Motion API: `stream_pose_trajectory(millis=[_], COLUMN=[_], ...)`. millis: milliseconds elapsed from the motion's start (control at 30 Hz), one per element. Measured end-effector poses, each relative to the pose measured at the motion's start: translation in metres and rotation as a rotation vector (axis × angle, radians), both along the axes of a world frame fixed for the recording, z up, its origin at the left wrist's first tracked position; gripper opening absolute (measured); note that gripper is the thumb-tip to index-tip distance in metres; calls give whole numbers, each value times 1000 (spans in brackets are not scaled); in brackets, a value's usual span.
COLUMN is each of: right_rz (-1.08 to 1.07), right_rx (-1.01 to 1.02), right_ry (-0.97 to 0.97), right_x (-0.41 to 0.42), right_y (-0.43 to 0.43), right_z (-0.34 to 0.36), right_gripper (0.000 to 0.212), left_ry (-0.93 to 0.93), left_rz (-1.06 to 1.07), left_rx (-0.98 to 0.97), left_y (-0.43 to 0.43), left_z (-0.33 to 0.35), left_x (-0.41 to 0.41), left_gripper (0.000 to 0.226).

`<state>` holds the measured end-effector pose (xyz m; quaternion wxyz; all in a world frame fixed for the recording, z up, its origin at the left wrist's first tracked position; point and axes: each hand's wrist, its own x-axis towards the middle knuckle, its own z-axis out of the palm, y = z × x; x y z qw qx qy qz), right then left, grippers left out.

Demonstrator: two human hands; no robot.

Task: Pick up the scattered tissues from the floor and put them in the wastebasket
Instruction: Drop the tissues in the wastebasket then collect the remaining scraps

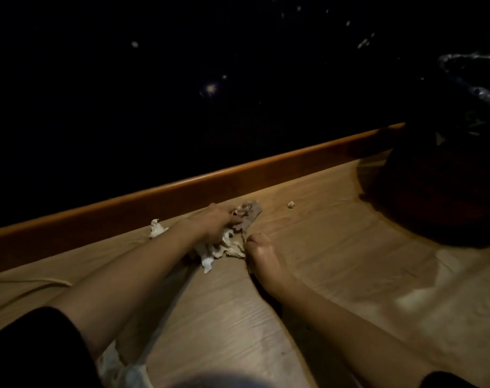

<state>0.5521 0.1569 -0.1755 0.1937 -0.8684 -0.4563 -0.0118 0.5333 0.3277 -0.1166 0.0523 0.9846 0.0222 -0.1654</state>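
A heap of crumpled white tissues [224, 249] lies on the wooden floor close to the orange skirting board. My left hand [220, 221] rests on top of the heap with its fingers curled into the paper. My right hand [259, 247] touches the heap's right edge, fingers bent and pinching at it. One loose tissue [156, 228] lies to the left by the skirting, and a small scrap [291, 204] lies to the right. The dark wastebasket [440, 191], lined with a black bag, stands at the right, mostly in shadow.
The orange skirting board [182, 191] runs diagonally across the view below a very dark wall. A thin cord [28, 281] lies on the floor at the left. Pale crumpled material [118, 368] shows at the bottom near my left sleeve.
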Motion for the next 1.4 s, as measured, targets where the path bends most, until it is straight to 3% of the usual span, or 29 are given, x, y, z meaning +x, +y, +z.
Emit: stream_pose_trajectory(millis=[100,233,367,567,733,867,967,1133,1233,1333,1400], right_rz=[46,-220,-379,-448,-297,-152,-47,163,354,528,601], right_rx=[41,232,103,101,76,73,95,214,183,-57,-205], right_ry=[24,203,241,59,62,98,215,392,366,269,213], right_x=[9,67,120,83,16,-43,-79,-146,-183,-209,-218], right_y=[-12,-21,-13,-10,-23,-29,-16,25,45,48,43], right_z=[6,22,26,7,6,8,13,49,61,53,46], right_gripper=[12,15,26,19,16,18,5,13,14,19,24], left_ry=[-124,-244,-433,-103,-201,-332,-462,-491,-403,-193,-45], left_rz=[29,71,192,424,506,535,597,672,781,831,853], left_rx=[-110,-138,-89,101,-77,-127,-137,-125,-115,-110,-86], left_y=[-1,11,32,57,52,38,34,26,16,2,-9], left_z=[-4,-7,-1,4,2,12,24,54,67,54,38], left_x=[2,-13,-40,-88,-122,-149,-180,-263,-320,-365,-382], left_gripper=[41,16,23,59,63,24,17,15,21,20,44])
